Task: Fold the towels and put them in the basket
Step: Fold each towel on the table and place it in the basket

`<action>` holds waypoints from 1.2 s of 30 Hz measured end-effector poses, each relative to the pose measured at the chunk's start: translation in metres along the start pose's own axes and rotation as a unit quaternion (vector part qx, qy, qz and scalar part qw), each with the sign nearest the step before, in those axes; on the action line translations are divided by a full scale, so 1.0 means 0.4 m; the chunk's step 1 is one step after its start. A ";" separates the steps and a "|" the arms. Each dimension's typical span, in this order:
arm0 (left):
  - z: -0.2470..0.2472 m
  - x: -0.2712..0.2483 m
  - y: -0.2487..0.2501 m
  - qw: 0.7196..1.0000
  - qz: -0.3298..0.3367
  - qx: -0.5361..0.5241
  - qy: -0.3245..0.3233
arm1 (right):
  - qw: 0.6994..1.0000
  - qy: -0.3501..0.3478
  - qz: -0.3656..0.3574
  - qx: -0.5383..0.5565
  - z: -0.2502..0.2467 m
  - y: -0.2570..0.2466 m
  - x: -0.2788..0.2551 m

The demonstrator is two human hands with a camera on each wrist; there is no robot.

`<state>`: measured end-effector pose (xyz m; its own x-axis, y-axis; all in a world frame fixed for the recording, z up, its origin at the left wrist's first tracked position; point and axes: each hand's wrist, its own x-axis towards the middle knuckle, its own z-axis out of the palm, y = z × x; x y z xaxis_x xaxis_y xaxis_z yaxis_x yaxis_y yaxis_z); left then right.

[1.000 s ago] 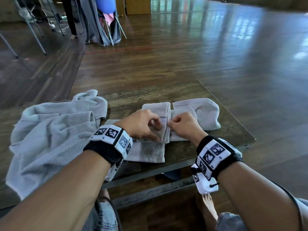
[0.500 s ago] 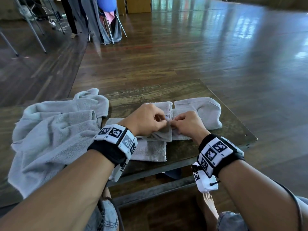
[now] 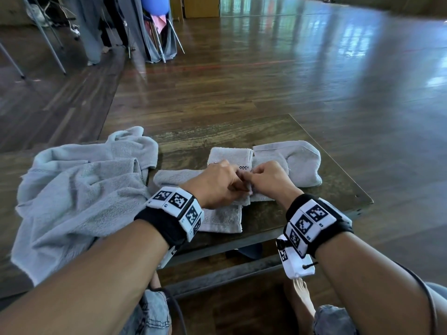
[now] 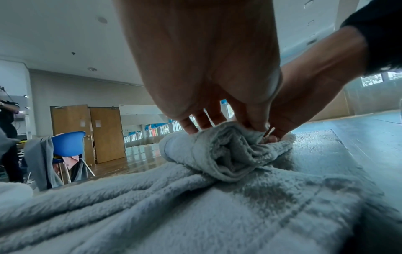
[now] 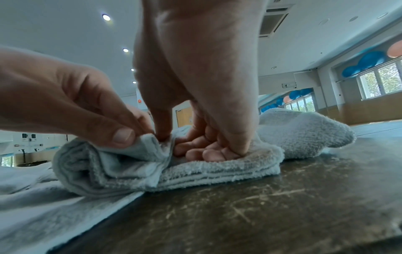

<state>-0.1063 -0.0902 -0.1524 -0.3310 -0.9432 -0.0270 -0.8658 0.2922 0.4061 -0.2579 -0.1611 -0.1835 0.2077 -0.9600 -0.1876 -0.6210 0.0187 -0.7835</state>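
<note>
Both hands hide the small towel's (image 3: 229, 155) middle.

A scratched dark worktop (image 3: 338, 189) stands on a glossy wood floor (image 3: 314, 81); a blue chair (image 4: 68, 143) stands near wooden doors (image 4: 87, 132).

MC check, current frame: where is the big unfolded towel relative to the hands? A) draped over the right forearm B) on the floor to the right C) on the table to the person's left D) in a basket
C: the big rumpled towel lies heaped on the table, left of the left hand and right hand, which pinch the small folded towel.
</note>
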 end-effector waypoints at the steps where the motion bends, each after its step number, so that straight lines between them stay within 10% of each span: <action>1: 0.000 0.000 0.002 1.000 -0.002 0.012 -0.004 | 1.000 -0.004 0.001 -0.006 0.001 -0.002 -0.002; 9: -0.028 0.014 -0.012 0.976 -0.034 -0.017 0.215 | 0.996 0.068 0.017 0.047 -0.075 -0.005 -0.010; 15: 0.020 0.041 -0.019 0.996 -0.062 0.019 0.054 | 0.990 0.127 0.060 0.024 -0.125 0.030 0.004; 36: 0.061 0.097 0.036 0.996 -0.077 0.051 0.005 | 0.985 0.117 0.077 -0.099 -0.141 0.040 -0.038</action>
<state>-0.1407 -0.1185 -0.1700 -0.1882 -0.9794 -0.0731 -0.9396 0.1579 0.3037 -0.3137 -0.1621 -0.1596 -0.0661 -0.9884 -0.1366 -0.7717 0.1374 -0.6210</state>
